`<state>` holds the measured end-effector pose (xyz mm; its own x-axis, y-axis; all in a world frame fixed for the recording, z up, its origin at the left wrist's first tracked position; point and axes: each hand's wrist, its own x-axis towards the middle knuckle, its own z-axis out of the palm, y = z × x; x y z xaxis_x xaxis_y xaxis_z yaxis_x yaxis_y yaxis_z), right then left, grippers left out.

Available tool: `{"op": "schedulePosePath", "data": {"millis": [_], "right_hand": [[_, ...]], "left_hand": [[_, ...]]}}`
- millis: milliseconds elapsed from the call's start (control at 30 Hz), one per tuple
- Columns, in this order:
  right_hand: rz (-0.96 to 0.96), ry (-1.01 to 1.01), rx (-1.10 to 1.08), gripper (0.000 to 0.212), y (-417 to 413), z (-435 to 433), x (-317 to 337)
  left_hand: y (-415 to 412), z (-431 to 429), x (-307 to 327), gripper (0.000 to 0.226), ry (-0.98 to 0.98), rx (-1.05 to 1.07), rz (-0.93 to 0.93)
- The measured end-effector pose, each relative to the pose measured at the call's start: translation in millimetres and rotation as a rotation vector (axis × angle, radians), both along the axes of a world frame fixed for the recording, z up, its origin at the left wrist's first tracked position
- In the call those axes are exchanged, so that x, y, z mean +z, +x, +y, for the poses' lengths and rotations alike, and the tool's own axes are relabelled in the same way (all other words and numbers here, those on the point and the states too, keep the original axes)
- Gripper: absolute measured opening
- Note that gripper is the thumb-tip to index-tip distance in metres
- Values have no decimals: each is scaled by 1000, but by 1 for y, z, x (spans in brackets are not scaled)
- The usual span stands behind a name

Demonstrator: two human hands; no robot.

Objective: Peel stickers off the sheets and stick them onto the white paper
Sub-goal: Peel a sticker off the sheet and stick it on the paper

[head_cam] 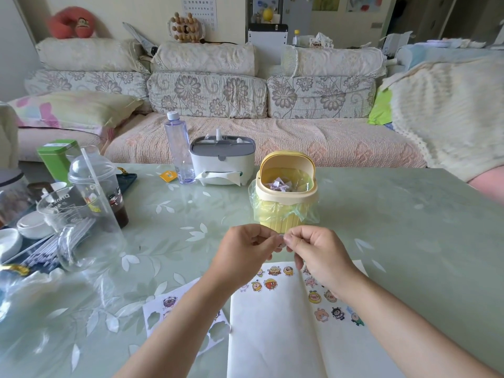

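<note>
My left hand (245, 252) and my right hand (316, 252) meet above the table, fingertips together, both pinching a small sticker (282, 241) that is mostly hidden by the fingers. Below them lies the white paper (275, 328), folded down the middle, with several cartoon stickers stuck along its upper part. A sticker sheet (163, 312) with cut-out gaps and a few stickers left lies under my left forearm, partly covered.
A small yellow bin (285, 197) with a plastic liner stands just beyond my hands. Behind it are a tissue box (222, 162) and a clear bottle (178, 148). Cups, a glass jug (76, 230) and dishes crowd the left side. A sofa runs along the far edge.
</note>
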<state>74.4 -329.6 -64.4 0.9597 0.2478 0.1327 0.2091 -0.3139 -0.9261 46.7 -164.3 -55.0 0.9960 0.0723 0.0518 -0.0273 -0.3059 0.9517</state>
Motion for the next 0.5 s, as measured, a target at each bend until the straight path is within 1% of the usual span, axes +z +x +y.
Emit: {"op": "schedulePosePath", "data": {"millis": [67,133,200,333,500], "right_hand": [[37,36,14,22,-1,0,2],[155,146,67,18,-2,0,6],[223,195,104,16,-3,-2,7],[186,147,87,16,-2,-6,7],[44,9,60,18,0,-9,6]], "left_hand": [[0,0,1,14,11,19,-17],[0,2,3,14,4,27,-19],[0,4,5,13,-6,17,-11],[-1,4,6,11,-6,-22,-2],[-2,2,7,11,21,-25,0]]}}
